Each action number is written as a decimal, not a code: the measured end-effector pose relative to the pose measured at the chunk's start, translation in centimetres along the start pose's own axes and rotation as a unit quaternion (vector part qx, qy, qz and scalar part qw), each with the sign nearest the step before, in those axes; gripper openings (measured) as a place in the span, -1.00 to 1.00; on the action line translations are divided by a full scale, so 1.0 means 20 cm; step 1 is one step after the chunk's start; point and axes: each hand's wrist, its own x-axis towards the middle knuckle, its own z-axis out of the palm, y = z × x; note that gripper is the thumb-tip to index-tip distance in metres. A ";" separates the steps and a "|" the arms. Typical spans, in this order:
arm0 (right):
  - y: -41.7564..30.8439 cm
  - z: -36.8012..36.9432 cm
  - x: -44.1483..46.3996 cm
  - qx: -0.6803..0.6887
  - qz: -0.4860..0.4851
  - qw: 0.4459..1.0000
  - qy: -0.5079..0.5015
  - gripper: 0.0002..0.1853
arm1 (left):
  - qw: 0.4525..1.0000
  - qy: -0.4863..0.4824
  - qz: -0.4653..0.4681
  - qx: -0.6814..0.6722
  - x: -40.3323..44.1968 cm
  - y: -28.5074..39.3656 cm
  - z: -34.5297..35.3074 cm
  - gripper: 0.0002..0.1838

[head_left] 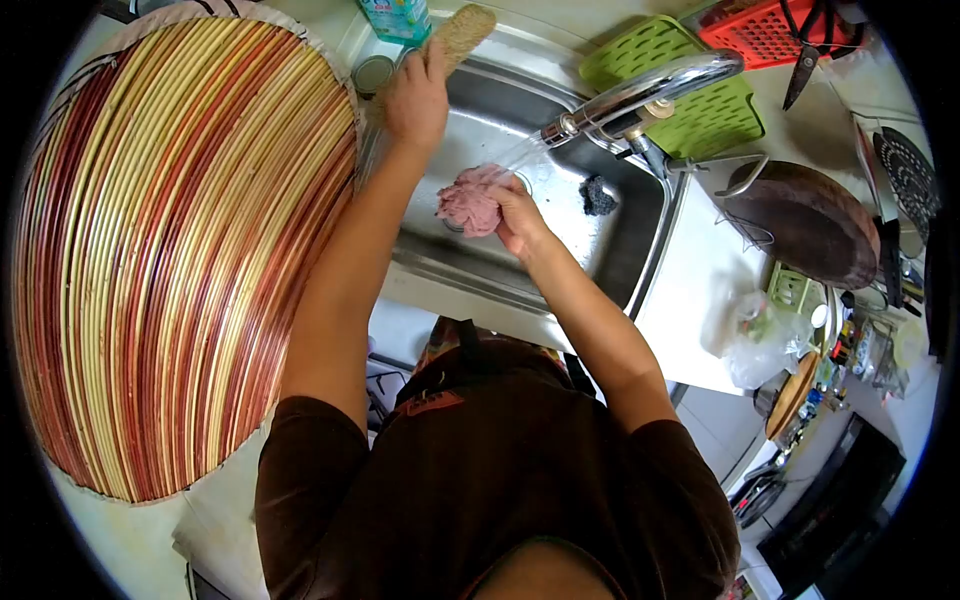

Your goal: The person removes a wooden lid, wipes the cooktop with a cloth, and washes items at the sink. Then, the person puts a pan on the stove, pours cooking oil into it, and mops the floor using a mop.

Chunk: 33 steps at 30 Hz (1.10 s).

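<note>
Pinched pink cloth (pixel 468 207) in right hand (pixel 520 216), clear of sink (pixel 495 130) edges. Laid left hand (pixel 415 105) over tan scrubber (pixel 468 30) (couldn't discern grip beneath).

The left arm (pixel 352 255) reaches forward, left hand (pixel 415 105) knuckles up, with the right hand (pixel 519 217) curled and gripping.

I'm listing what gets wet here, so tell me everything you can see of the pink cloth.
The pink cloth is a soft-looking, crumpled bundle with many folds. The right hand grips it over the metal sink, where running water from the faucet meets it. Its full shape is hidden by bunching; whether it touches the sink floor is unclear.
</note>
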 end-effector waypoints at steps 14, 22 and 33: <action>-0.02 -0.19 -0.18 0.012 0.035 0.996 0.087 -0.64 | 0.931 -0.331 -0.140 0.064 -0.75 -0.13 0.34 -0.48; 0.07 -0.32 -0.17 0.016 0.033 0.996 0.085 -0.60 | 0.904 -0.355 -0.240 0.014 -0.96 -0.24 0.83 -0.55; 0.06 -0.35 -0.21 0.044 0.028 0.993 0.101 -0.67 | 0.887 -0.388 0.068 -0.240 -1.24 -0.10 1.14 -0.50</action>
